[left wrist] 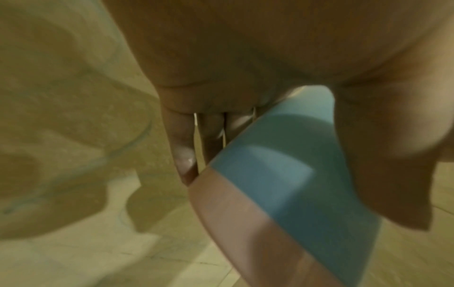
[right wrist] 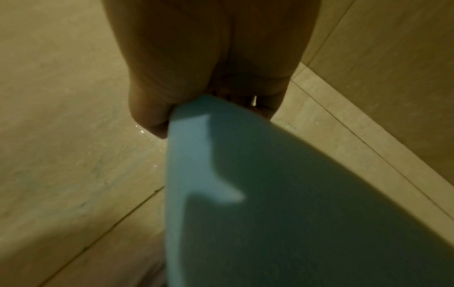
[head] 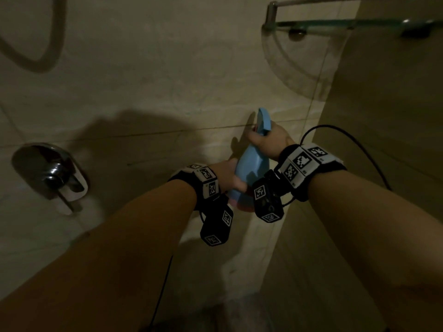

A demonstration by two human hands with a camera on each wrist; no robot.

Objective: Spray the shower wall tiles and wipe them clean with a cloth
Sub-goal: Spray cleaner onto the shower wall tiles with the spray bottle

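A blue cloth (head: 249,164) with a pink underside is stretched between both hands, close to the beige wall tiles (head: 167,92) near the corner. My left hand (head: 230,178) grips its lower end, thumb on the blue face and fingers (left wrist: 184,145) behind it. My right hand (head: 263,140) grips the upper end, whose tip pokes up past the fist against the wall. The left wrist view shows the blue cloth (left wrist: 282,174) with its pink side lower left. In the right wrist view the cloth (right wrist: 270,194) runs out of my right hand (right wrist: 209,77); a few droplets (right wrist: 141,132) glint on the tile.
A chrome shower mixer valve (head: 50,176) sticks out of the wall at left, with a hose loop (head: 48,44) above it. A glass corner shelf (head: 335,22) hangs at upper right. The side wall (head: 383,116) meets the tiled wall just right of my hands.
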